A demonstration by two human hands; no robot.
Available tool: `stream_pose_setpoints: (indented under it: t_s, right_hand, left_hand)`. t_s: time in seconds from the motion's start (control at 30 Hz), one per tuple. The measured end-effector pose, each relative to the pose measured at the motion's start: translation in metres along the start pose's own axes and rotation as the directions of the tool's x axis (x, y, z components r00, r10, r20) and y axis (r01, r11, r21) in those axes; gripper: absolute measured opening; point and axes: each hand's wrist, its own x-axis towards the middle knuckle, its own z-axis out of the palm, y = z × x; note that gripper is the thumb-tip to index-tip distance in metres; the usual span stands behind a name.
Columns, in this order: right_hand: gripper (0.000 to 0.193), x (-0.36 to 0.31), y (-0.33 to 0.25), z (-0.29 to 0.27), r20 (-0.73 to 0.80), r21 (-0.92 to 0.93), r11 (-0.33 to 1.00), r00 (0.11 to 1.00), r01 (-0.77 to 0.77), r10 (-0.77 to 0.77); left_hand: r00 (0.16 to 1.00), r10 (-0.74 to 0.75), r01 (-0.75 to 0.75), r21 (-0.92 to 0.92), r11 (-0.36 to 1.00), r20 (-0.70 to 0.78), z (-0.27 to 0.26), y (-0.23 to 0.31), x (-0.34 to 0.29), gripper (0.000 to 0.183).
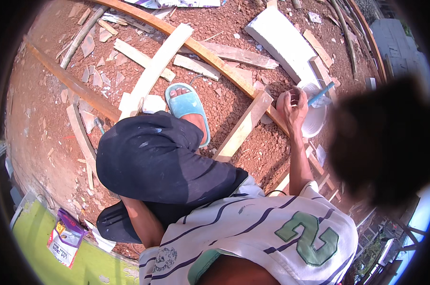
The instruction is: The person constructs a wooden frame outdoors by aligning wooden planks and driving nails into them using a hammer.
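My right hand point(294, 110) is at the left side of a white plastic bucket point(314, 122), its fingers curled inward close to the rim. What the fingers hold, if anything, I cannot make out. A blue stick-like handle point(321, 93) slants up out of the bucket, whose inside looks coated with pale stuff. My left forearm point(141, 221) passes under my bent knee in dark trousers point(148, 156), which hides the left hand. Near the right hand, a short wooden board point(246, 127) leans against a long brown wooden beam point(219, 64).
A large white block point(284, 42) lies beyond the bucket. Pale planks point(160, 66) and broken tile pieces point(88, 45) are scattered over the reddish soil. My foot wears a light blue slipper point(188, 105). A printed bag point(67, 237) lies by the green wall point(39, 242). A dark blurred shape point(386, 147) blocks the right.
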Motion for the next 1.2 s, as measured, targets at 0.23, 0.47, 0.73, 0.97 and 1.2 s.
stream_pose_setpoints:
  t_s: [0.23,0.47,0.73,0.97,1.2]
  right_hand:
    - [0.029,0.000,0.105,-0.035,-0.273,-0.146,0.934,0.920,-0.327,0.280]
    - [0.036,-0.002,0.179,-0.060,-0.349,-0.115,0.842,0.815,-0.527,0.462]
    - [0.036,0.112,0.211,-0.073,-0.495,-0.232,0.905,0.844,-0.358,0.207]
    - [0.045,0.243,0.284,-0.010,0.193,-0.739,0.674,0.965,0.023,0.178]
    - [0.049,0.225,0.233,0.038,0.265,-0.805,0.592,0.867,-0.042,0.422]
  left_hand:
    - [0.997,-0.032,0.031,-0.020,0.999,-0.068,-0.034,-0.005,-0.022,0.020]
    - [0.989,-0.042,0.040,-0.019,0.999,-0.140,-0.066,-0.007,-0.041,0.019]
    - [0.976,-0.045,0.042,-0.016,0.999,-0.212,-0.087,-0.009,-0.068,0.018]
    - [0.956,-0.075,0.064,-0.047,0.997,-0.283,-0.102,-0.012,-0.090,0.017]
    - [0.941,-0.053,0.046,-0.030,0.999,-0.335,-0.101,-0.010,-0.088,0.015]
